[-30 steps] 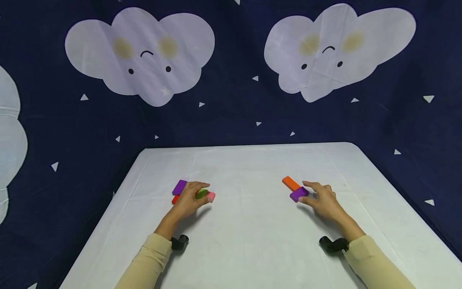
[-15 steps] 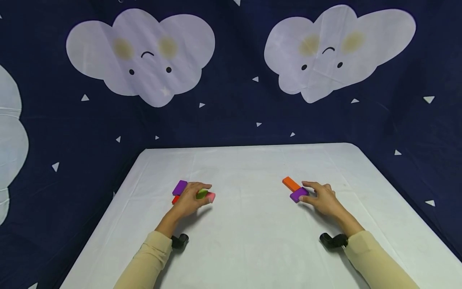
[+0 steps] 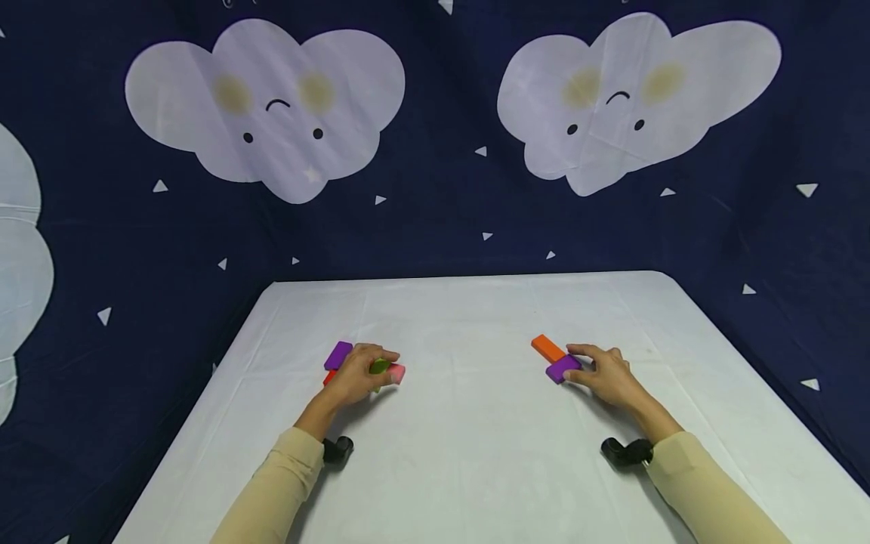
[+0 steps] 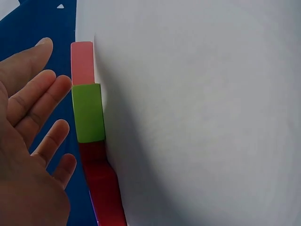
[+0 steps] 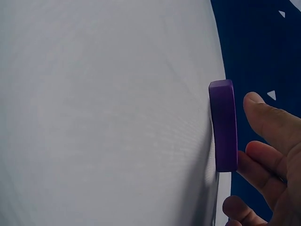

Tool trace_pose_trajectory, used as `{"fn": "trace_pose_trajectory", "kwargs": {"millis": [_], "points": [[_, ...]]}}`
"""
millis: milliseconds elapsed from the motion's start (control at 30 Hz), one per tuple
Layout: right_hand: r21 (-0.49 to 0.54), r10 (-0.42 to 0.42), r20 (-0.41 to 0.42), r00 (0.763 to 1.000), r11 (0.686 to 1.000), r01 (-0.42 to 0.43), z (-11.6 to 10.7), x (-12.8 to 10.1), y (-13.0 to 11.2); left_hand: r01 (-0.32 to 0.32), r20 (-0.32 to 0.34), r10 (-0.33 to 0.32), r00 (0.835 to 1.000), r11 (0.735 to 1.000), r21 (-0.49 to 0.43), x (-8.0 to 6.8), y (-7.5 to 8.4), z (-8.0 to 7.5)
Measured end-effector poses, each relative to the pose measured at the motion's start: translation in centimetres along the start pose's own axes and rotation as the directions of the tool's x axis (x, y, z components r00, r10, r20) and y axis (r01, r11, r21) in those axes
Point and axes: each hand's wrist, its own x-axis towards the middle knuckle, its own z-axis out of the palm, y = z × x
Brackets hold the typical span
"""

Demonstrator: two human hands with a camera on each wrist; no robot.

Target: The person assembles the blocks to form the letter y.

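My left hand (image 3: 355,375) hovers over a cluster of flat blocks on the white table (image 3: 462,453). The cluster holds a purple block (image 3: 337,353), a green block (image 3: 379,366), a pink block (image 3: 397,372) and a red block (image 3: 329,377). In the left wrist view the hand (image 4: 33,122) is spread with straight fingers beside the green block (image 4: 88,113), pink block (image 4: 83,62) and red block (image 4: 104,186), holding nothing. My right hand (image 3: 601,372) lies against a second purple block (image 3: 563,368). An orange block (image 3: 547,347) sits just beyond it. Its loosely curved fingers (image 5: 254,162) touch the purple block (image 5: 223,125).
A dark blue cloth with white clouds (image 3: 265,106) hangs behind and around the table. The table's far edge (image 3: 462,276) and left edge (image 3: 204,408) are in view. Black wrist cameras (image 3: 337,450) (image 3: 625,452) sit under both sleeves.
Both hands have stayed nearly in place over their blocks. The right hand has drawn slightly nearer to me. No block has visibly moved.
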Motion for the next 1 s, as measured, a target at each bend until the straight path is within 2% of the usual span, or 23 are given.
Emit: {"fn": "trace_pose_trajectory", "kwargs": {"millis": [200,433,633,1000], "points": [[-0.001,-0.005,0.005,1.000,1.000,0.005,0.1,0.1,0.2,0.040,0.006,-0.040,0.999,0.999,-0.004,0.3,0.0,0.1],[0.004,0.016,0.008,1.000,1.000,-0.016,0.1,0.0,0.3,0.054,0.017,-0.054,0.998,0.998,0.029,0.7,-0.2,0.4],[0.013,0.013,0.009,1.000,1.000,-0.013,0.1,-0.4,0.4,0.045,0.034,-0.046,0.998,0.997,0.056,1.0,-0.2,0.5],[0.063,0.004,0.038,0.999,0.998,-0.006,0.2,-0.4,0.9,-0.017,0.056,0.012,0.998,0.995,0.100,1.1,-0.1,0.4]]}}
